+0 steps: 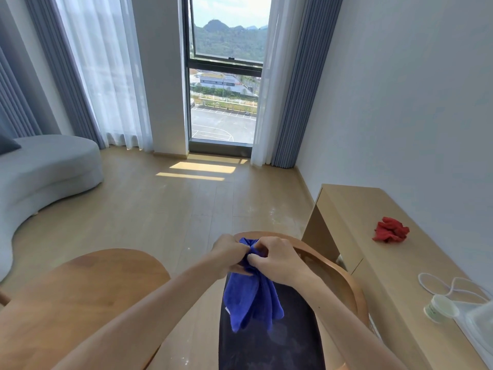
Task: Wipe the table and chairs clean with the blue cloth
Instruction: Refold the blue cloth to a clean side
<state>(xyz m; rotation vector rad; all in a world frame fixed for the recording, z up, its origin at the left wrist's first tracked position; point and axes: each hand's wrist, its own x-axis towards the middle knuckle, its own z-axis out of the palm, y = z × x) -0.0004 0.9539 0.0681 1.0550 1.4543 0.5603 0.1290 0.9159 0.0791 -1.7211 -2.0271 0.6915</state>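
The blue cloth (252, 297) hangs bunched in the air above a chair. My left hand (226, 253) grips its top from the left, and my right hand (277, 259) pinches the same bunched top from the right. The chair (344, 281) has a curved wooden back rail and a dark seat (269, 348) directly under the cloth. A round wooden table (88, 287) lies to the lower left, partly behind my left forearm.
A long light-wood desk (354, 209) runs along the right wall, carrying a red cloth (390, 230), a white cord (450, 285), a white cup (440, 308) and a clear container (480, 324). A grey sofa (45, 172) stands at left. Bare wood floor (186, 206) reaches the window.
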